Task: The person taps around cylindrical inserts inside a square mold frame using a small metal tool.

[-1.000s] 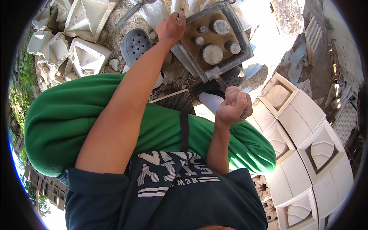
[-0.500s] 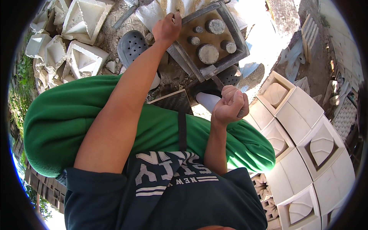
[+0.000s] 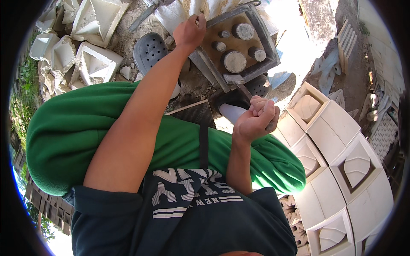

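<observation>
A square grey mould (image 3: 275,54) stands between my feet, with several round grey pegs (image 3: 234,61) of different sizes rising from its brown inside. My left hand (image 3: 190,33) is closed in a fist beside the mould's far left edge; what its fingers hold, if anything, is hidden. Nearer to me, my right hand (image 3: 256,119) is wrapped round the handle of a metal tool (image 3: 244,91) with a slim shank and a flat grey head. That head is at the mould's near edge; whether it touches cannot be told.
Broken white cast blocks (image 3: 97,21) are heaped at the far left. Cream patterned blocks (image 3: 326,187) stand in rows on the right. A white sack (image 3: 171,16) lies beyond my left hand. Grey clogs (image 3: 149,52) flank the mould. A wooden slatted piece (image 3: 347,42) leans at the far right.
The tool's flat head has shifted slightly at the mould's near edge and shows broader. My right hand has moved a little with it; my left hand keeps its place by the mould.
</observation>
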A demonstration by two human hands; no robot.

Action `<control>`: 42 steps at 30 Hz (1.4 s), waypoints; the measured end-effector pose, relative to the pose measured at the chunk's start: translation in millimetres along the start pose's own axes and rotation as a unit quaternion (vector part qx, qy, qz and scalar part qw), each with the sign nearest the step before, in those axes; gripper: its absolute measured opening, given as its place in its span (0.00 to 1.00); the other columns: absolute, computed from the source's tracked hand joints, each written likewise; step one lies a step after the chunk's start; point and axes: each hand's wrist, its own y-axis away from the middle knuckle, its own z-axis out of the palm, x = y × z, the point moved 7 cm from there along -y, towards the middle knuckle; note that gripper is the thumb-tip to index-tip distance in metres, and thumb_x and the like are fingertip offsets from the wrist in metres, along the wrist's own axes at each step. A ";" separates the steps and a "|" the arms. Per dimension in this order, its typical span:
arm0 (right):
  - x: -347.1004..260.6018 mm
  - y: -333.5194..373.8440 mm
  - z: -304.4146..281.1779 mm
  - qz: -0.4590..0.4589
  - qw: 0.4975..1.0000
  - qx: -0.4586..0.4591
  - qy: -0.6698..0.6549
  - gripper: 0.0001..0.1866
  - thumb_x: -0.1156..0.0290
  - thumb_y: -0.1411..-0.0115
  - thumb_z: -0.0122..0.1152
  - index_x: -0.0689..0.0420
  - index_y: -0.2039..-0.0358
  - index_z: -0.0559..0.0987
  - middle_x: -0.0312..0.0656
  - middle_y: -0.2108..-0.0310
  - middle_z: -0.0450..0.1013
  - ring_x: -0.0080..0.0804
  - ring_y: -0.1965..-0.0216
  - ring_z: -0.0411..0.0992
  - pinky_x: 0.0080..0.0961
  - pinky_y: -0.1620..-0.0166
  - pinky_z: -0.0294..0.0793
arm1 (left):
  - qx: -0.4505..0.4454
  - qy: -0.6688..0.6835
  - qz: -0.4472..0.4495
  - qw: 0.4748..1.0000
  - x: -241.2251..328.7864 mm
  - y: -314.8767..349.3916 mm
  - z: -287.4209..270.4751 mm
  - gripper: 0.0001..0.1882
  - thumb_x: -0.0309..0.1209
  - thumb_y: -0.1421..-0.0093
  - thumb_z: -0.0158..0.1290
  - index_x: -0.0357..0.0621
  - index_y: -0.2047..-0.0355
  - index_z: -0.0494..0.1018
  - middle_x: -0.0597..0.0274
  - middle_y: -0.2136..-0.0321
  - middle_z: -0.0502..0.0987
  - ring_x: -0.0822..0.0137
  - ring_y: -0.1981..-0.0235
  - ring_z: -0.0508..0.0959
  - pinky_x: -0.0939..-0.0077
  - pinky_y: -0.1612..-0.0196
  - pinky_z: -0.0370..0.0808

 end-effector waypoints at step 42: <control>34.5 30.7 60.9 -0.162 0.933 -0.307 0.098 0.16 0.77 0.44 0.60 0.61 0.85 0.67 0.39 0.86 0.64 0.38 0.83 0.62 0.30 0.75 0.66 | 0.011 0.003 0.003 1.000 -3.4 0.7 -2.8 0.21 0.50 0.37 0.42 0.51 0.63 0.79 0.48 0.72 0.81 0.45 0.67 0.80 0.53 0.61 0.75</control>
